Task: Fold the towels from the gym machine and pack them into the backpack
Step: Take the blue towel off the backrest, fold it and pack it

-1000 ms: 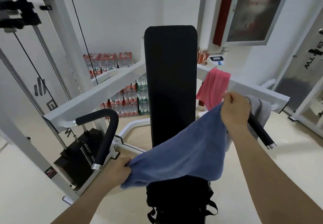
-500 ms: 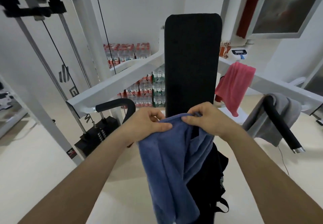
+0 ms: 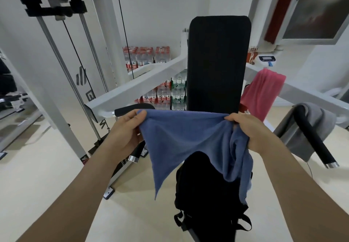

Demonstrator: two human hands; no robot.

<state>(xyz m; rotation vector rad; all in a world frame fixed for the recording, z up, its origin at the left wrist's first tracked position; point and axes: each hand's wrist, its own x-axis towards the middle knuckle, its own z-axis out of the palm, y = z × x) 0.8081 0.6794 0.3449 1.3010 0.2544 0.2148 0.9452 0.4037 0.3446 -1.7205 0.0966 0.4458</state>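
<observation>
I hold a blue towel [image 3: 188, 139] stretched between both hands in front of the machine's black back pad [image 3: 217, 62]. My left hand [image 3: 126, 130] pinches its left top corner, and my right hand [image 3: 251, 130] grips the bunched right end, which hangs down in folds. Below the towel a black backpack [image 3: 207, 190] sits on the machine's seat. A pink towel [image 3: 262, 94] hangs over the white right arm of the machine. A grey towel [image 3: 302, 128] is draped over the black right handle.
The white machine frame [image 3: 132, 92] spreads to both sides, with a black left handle [image 3: 136, 109] just behind my left hand. Stacked packs of bottled water [image 3: 151, 58] stand by the far wall. A weight stack and cables [image 3: 75, 62] rise at the left.
My hands, which were together at the towel's top edge, have moved apart and stretched the blue towel wide. A second ago they held it slanting across the seat.
</observation>
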